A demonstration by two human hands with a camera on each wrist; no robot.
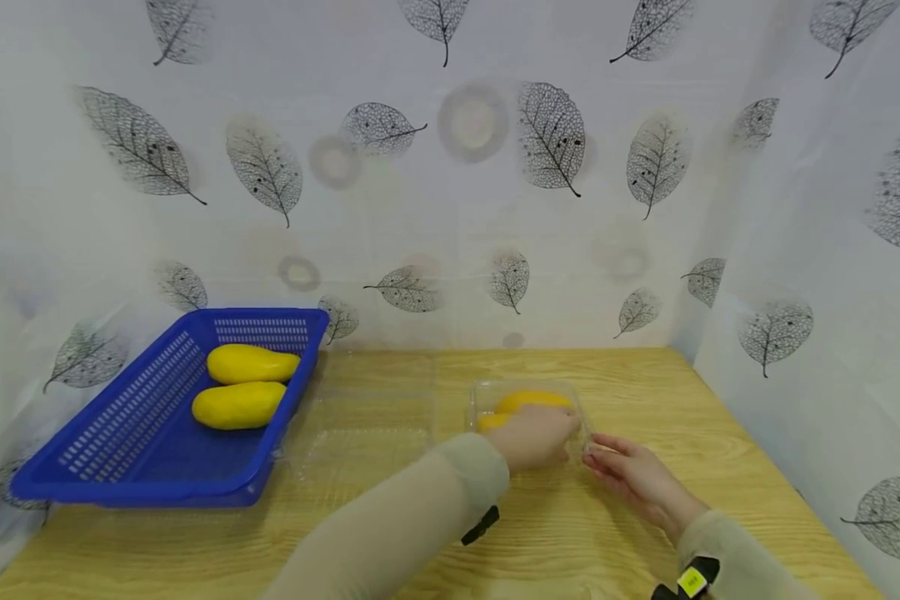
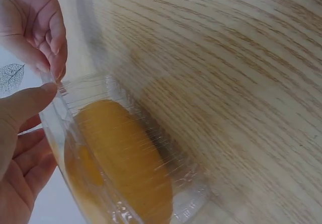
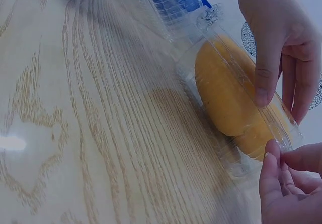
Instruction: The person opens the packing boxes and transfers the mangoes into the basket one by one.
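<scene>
Two yellow mangoes [image 3: 221, 88] lie inside a clear plastic clamshell box [image 1: 487, 392] on the wooden table. My left hand [image 1: 536, 433] reaches across the box and holds its edge; the left wrist view shows the thumb on the near side and the fingers behind. At the box's right corner, my right hand [image 1: 637, 479] pinches the plastic rim between thumb and fingers, as the right wrist view shows [image 3: 294, 183]. Through the clear wall a mango [image 2: 126, 158] is visible close to the left hand. In the head view, the left hand hides part of the mangoes.
A blue plastic basket [image 1: 251, 467] stands at the left with two more yellow mangoes [image 1: 240, 406] in it. Between basket and box lies another clear plastic container [image 1: 375, 417]. A leaf-patterned white curtain [image 1: 450, 225] surrounds the wooden table [image 1: 645, 383].
</scene>
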